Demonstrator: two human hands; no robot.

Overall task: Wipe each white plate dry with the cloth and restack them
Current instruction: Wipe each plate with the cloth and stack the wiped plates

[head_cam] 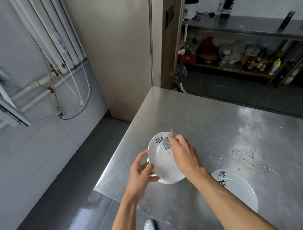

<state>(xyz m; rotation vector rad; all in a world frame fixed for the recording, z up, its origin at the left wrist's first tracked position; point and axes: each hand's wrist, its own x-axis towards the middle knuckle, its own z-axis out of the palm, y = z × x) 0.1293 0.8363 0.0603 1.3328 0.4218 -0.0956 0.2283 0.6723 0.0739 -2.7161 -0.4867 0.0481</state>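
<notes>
A white plate [162, 164] with black brush lettering tops a short stack near the left corner of the steel table [208, 122]. My left hand [141, 169] grips the plate's left rim, thumb on top. My right hand [183, 153] holds a crumpled pale cloth [169, 137] and presses it on the plate's far inner rim. A second white plate [237, 187] with black lettering lies flat on the table to the right, partly hidden by my right forearm.
Water drops and smears [244, 156] spot the table right of the stack. The table's left edge drops to a dark floor [66, 179]. Behind are a wall with pipes [45, 50] and a steel shelf rack [240, 58] with bottles.
</notes>
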